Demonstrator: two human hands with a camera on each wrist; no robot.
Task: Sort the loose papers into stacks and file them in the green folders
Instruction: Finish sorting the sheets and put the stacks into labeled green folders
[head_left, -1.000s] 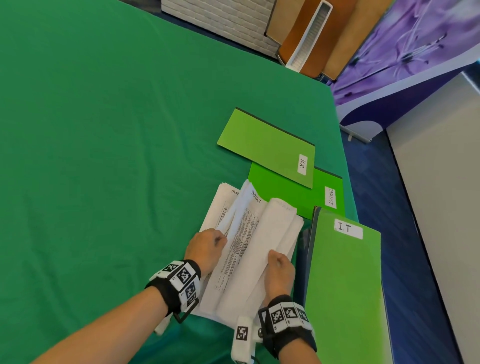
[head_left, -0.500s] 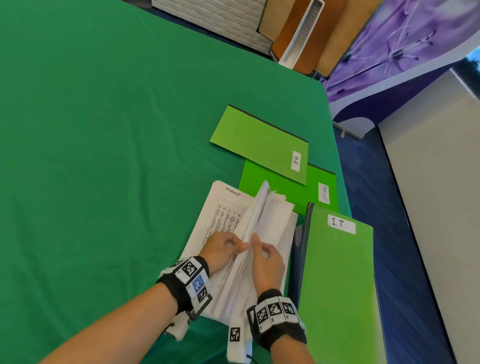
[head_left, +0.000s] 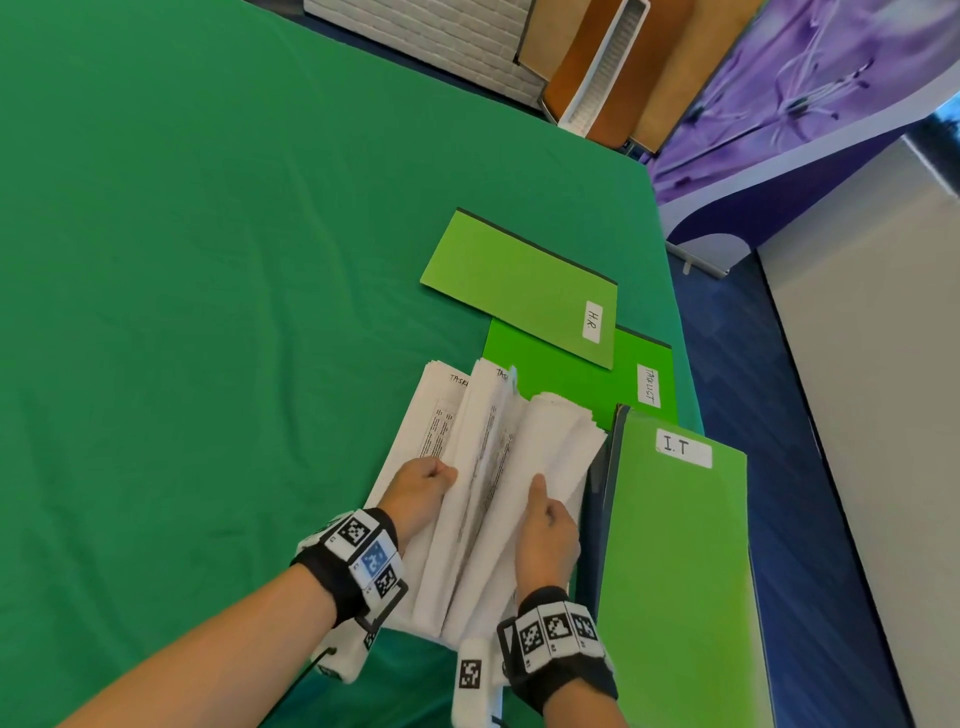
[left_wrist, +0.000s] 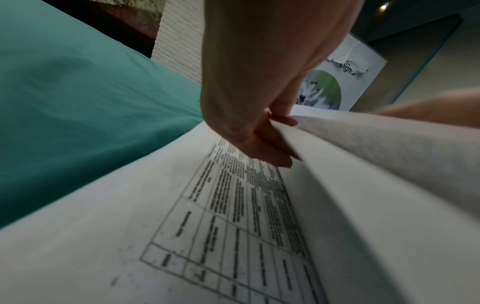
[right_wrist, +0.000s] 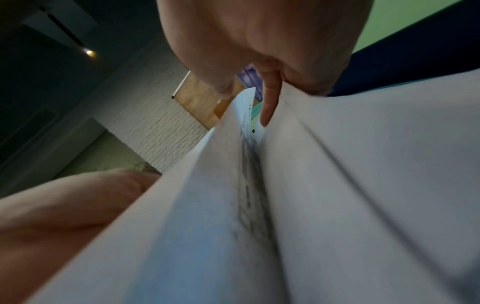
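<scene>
A thick pile of white printed papers (head_left: 483, 467) lies on the green table, fanned apart into bundles. My left hand (head_left: 421, 488) pinches a raised sheaf at its left side, fingers curled under the sheets (left_wrist: 337, 164) over a printed table page (left_wrist: 233, 216). My right hand (head_left: 545, 525) holds the right-hand bundle (right_wrist: 363, 164), thumb on top, fingers curled round its edge. Three green folders lie to the right: one labelled H.R (head_left: 519, 286), one labelled TASKLIST (head_left: 587, 384) partly under it, and one labelled I.T (head_left: 675, 571) nearest me.
The green tablecloth (head_left: 208, 260) stretches wide to the left and far side. The table's right edge runs just beyond the folders, with blue floor (head_left: 810, 467) below. Boards and a white brick panel (head_left: 426, 31) lean past the far edge.
The sheaf that stood upright between my hands half a second ago has spread apart; my right hand has shifted right onto the right bundle, and my left hand keeps pinching the left sheets.
</scene>
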